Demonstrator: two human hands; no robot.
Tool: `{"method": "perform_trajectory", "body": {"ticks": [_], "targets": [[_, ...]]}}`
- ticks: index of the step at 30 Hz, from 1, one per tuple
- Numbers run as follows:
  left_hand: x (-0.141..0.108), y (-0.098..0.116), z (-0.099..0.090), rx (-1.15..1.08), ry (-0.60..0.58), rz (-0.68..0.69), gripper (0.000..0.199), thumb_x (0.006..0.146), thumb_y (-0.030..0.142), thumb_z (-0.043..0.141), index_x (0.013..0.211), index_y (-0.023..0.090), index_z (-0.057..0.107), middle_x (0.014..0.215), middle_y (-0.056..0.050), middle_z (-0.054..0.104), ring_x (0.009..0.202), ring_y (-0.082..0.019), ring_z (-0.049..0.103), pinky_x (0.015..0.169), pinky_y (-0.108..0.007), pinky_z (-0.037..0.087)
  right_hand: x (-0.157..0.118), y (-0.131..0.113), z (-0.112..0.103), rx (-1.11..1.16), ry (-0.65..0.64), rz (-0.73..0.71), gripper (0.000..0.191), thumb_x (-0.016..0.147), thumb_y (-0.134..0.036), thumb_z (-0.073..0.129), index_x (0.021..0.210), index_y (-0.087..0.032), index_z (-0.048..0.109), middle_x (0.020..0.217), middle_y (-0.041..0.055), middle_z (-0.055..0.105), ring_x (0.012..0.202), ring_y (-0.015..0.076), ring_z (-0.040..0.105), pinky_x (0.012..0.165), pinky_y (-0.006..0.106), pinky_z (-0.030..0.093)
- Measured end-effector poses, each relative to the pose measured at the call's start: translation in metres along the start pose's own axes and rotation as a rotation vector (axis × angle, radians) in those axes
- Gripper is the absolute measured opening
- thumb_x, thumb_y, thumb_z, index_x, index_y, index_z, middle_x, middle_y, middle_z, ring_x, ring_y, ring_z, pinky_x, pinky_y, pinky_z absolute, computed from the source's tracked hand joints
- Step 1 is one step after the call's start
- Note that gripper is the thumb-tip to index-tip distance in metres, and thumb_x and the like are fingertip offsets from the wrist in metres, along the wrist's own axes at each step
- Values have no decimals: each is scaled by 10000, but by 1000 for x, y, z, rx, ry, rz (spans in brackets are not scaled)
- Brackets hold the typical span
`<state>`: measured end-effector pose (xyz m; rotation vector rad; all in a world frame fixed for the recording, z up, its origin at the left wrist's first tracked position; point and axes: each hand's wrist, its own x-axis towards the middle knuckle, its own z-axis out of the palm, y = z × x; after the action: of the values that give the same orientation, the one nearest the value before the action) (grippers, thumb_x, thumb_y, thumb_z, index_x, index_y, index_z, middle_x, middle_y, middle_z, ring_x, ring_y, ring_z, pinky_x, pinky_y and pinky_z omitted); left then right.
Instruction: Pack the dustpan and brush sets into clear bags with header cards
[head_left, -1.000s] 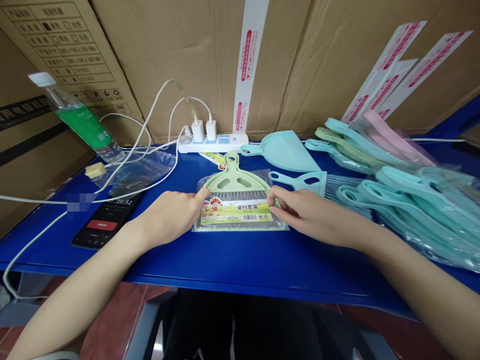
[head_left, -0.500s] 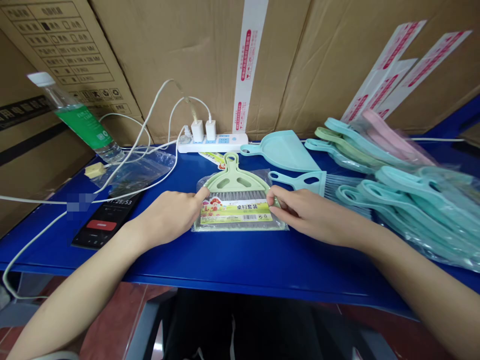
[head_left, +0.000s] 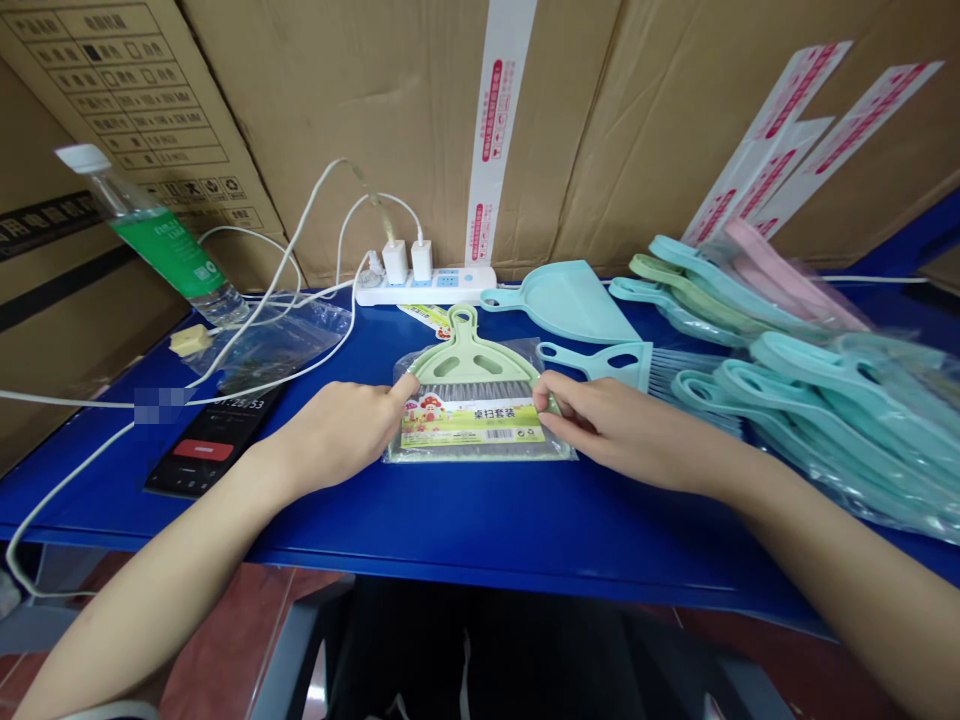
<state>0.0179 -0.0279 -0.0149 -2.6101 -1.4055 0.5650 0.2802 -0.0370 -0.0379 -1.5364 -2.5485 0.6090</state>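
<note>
A pale green brush and dustpan set [head_left: 471, 362] lies flat on the blue table in a clear plastic bag, its handle pointing away from me. Across the grey bristles runs a printed label card [head_left: 474, 422]. My left hand [head_left: 349, 430] pinches the set's left edge, thumb and fingers closed on it. At the opposite edge, my right hand [head_left: 592, 420] grips the bag with curled fingers. Just beyond the right hand are an unwrapped light blue dustpan [head_left: 574, 300] and a light blue brush [head_left: 607, 362].
Bagged sets [head_left: 847, 400] in blue, green and pink are piled at the right. A white power strip [head_left: 457, 285] with chargers stands against the cardboard boxes [head_left: 375, 110]. Left are a phone [head_left: 214, 445], white cables, a plastic bag and a tilted water bottle [head_left: 165, 245].
</note>
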Motion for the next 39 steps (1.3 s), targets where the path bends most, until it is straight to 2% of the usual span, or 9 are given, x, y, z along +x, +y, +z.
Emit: {"method": "perform_trajectory", "body": {"ticks": [12, 18, 39], "targets": [[-1, 1, -2, -12, 8, 10, 270, 954, 184, 302, 1155, 147, 479, 758, -82, 704, 710, -278, 704, 612, -346, 502, 0, 0, -1, -10, 24, -25, 99, 932, -286, 351, 872, -241, 415, 633, -12, 549, 555, 165, 488, 533, 283, 304], [0, 0, -2, -2, 7, 2, 263, 952, 179, 313, 1154, 147, 477, 756, -75, 708, 707, -264, 705, 612, -332, 499, 0, 0, -2, -19, 49, -53, 104, 924, -281, 356, 841, -245, 406, 557, -41, 489, 520, 161, 463, 535, 282, 291], [-1, 1, -2, -2, -4, -5, 289, 943, 181, 296, 1168, 148, 473, 784, -83, 719, 731, -260, 708, 623, -330, 499, 1, 1, -5, -1, 82, -54, 252, 928, -341, 352, 775, -230, 518, 514, -41, 466, 472, 139, 430, 504, 273, 279]]}}
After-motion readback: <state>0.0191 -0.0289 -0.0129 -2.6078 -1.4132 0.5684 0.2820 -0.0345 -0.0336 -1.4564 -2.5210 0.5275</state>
